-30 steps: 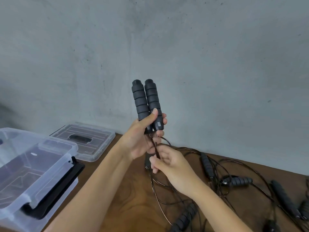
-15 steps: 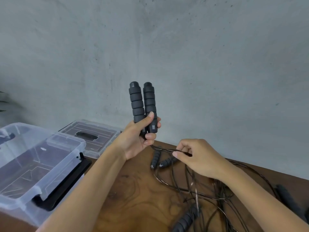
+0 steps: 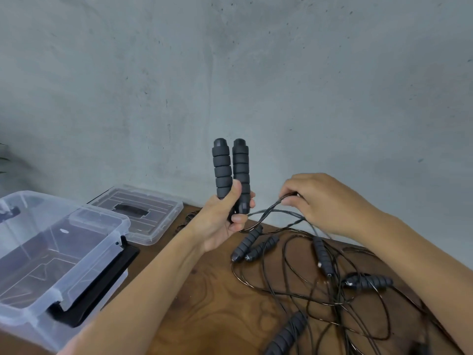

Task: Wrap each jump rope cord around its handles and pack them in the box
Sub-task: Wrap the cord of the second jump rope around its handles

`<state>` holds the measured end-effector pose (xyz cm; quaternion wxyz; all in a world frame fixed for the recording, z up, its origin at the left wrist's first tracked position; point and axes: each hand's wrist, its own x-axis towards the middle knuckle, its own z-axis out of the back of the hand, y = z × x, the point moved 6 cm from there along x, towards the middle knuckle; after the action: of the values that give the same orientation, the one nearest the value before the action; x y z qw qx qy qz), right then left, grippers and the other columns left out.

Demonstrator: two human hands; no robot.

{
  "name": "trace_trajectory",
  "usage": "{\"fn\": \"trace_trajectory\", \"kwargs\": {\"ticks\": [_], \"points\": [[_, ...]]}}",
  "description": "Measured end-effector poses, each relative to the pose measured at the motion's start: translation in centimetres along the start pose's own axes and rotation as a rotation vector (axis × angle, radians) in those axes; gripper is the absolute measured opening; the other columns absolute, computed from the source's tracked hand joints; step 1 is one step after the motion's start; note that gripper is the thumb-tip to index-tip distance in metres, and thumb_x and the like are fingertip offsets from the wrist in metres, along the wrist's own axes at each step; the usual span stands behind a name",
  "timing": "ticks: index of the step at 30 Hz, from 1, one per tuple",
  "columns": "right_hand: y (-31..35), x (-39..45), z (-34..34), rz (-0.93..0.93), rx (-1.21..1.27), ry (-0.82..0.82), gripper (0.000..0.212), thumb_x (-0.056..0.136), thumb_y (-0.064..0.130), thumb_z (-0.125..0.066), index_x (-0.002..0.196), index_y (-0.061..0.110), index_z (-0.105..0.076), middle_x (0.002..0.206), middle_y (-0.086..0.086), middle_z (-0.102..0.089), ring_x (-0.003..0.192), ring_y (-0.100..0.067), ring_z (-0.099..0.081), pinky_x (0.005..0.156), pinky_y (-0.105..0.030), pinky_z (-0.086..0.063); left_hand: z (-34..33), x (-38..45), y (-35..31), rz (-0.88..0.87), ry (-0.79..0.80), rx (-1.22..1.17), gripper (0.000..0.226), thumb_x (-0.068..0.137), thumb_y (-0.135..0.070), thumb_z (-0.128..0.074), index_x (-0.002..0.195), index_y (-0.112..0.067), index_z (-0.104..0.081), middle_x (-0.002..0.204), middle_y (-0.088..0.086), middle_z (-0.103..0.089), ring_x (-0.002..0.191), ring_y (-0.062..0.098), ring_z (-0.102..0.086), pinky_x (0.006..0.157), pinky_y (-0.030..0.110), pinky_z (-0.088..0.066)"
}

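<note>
A: Jump rope handles point(image 3: 231, 172): two ribbed foam cylinders held side by side, long axes near vertical, above the worktop point(image 3: 204, 290). The left hand point(image 3: 220, 221) clenches their lower ends, thumb laid across the front.

B: And the cord point(image 3: 266, 213)?

A: It leaves the bottom of the handles and runs right and slightly upward to the right hand point(image 3: 325, 201), which pinches a doubled strand between thumb and fingertips. The right hand sits level with the base of the handles, just beside them.

B: So the turning relation?

A: Cord roughly crosswise to the handle axis; the right hand is the nearer one to carry it round. The judgement: winding is about to start, since no turns show on the handles.

B: The rest?

A: Other ropes point(image 3: 320, 285) lie tangled on the worktop below the right hand; the held cord trails into them. The clear box point(image 3: 107, 226) stands to the left, its lid point(image 3: 143, 213) lying behind it.
</note>
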<state>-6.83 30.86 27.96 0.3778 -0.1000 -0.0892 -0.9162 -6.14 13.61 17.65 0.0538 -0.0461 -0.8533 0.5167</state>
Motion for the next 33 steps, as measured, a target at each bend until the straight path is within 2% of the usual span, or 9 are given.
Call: {"fn": "trace_trajectory", "kwargs": {"ticks": [4,10,15,22,24,26,28,31,33], "points": [[1.1,1.1,1.3,0.11,-0.216,-0.072,0.016,0.104,0.033,-0.056,0.107,0.023,-0.068,0.102,0.012,-0.065,0.093,-0.015,-0.06,0.078,-0.033,-0.048,-2.1,0.2,1.3,0.035,0.067,0.017,0.079,0.076,-0.074,-0.054,0.118,-0.007,-0.06,0.088,0.0,-0.06,0.057,0.007,-0.031,0.055,0.022,-0.02],[2.4,0.7,1.7,0.33,-0.487,-0.226,0.016,0.087,0.02,-0.082,0.085,0.016,-0.066,0.076,0.003,-0.062,0.054,-0.026,-0.059,0.045,-0.026,-0.032,-3.0,0.7,2.0,0.085,0.094,0.018,0.086,0.066,-0.08,-0.06,0.116,-0.01,-0.063,0.084,-0.001,-0.056,0.055,0.006,-0.033,0.061,0.026,-0.015],[3.7,0.7,3.3,0.433,-0.628,-0.281,0.035,0.081,0.036,-0.08,0.075,0.009,-0.059,0.063,-0.005,-0.056,0.043,-0.029,-0.056,0.045,-0.025,-0.02,-5.0,0.2,2.3,0.124,0.139,0.085,0.08,0.065,-0.071,-0.062,0.115,-0.009,-0.064,0.086,0.003,-0.061,0.054,0.005,-0.032,0.055,0.021,-0.016],[4.3,1.6,4.6,0.494,-0.749,-0.22,0.058,0.075,0.057,-0.081,0.063,0.009,-0.052,0.051,-0.004,-0.05,0.041,-0.028,-0.053,0.047,-0.024,-0.018,-6.6,-0.3,3.2,0.277,0.26,0.203,0.085,0.062,-0.077,-0.061,0.114,-0.011,-0.061,0.088,0.001,-0.061,0.053,0.004,-0.031,0.049,0.016,-0.022],[4.4,1.9,4.9,0.519,-0.767,-0.219,0.065,0.079,0.071,-0.064,0.062,0.011,-0.049,0.05,-0.002,-0.05,0.041,-0.028,-0.053,0.047,-0.024,-0.018,-7.0,-0.3,3.3,0.336,0.297,0.245,0.076,0.068,-0.072,-0.068,0.112,-0.009,-0.063,0.088,0.0,-0.063,0.053,0.003,-0.031,0.048,0.016,-0.022],[4.5,2.5,5.1,0.558,-0.774,-0.218,0.064,0.078,0.076,-0.049,0.062,0.013,-0.046,0.052,-0.001,-0.052,0.044,-0.027,-0.054,0.047,-0.024,-0.019,-7.6,-0.3,3.3,0.393,0.337,0.305,0.049,0.085,-0.054,-0.077,0.106,-0.011,-0.066,0.089,0.001,-0.063,0.052,0.003,-0.031,0.047,0.016,-0.021],[4.7,2.8,5.2,0.587,-0.791,-0.193,0.062,0.079,0.075,-0.053,0.066,0.015,-0.047,0.058,0.0,-0.055,0.05,-0.027,-0.056,0.048,-0.026,-0.021,-7.8,-0.3,3.1,0.435,0.347,0.383,0.021,0.095,-0.031,-0.077,0.1,-0.014,-0.066,0.087,0.001,-0.063,0.051,0.003,-0.03,0.046,0.016,-0.02],[4.5,3.1,4.6,0.556,-0.86,-0.037,0.059,0.089,0.077,-0.048,0.084,0.018,-0.043,0.078,0.004,-0.054,0.075,-0.026,-0.059,0.056,-0.033,-0.028,-7.9,-0.5,3.1,0.483,0.338,0.456,0.013,0.097,-0.025,-0.074,0.097,-0.013,-0.069,0.083,0.0,-0.063,0.05,0.003,-0.028,0.043,0.014,-0.018],[4.6,3.0,4.4,0.589,-0.855,-0.005,0.057,0.09,0.076,-0.044,0.087,0.019,-0.042,0.078,0.006,-0.044,0.074,-0.024,-0.053,0.056,-0.033,-0.027,-8.2,-0.9,3.4,0.52,0.352,0.469,0.014,0.098,-0.027,-0.072,0.096,-0.013,-0.069,0.081,0.0,-0.063,0.049,0.003,-0.027,0.042,0.014,-0.019]]}}
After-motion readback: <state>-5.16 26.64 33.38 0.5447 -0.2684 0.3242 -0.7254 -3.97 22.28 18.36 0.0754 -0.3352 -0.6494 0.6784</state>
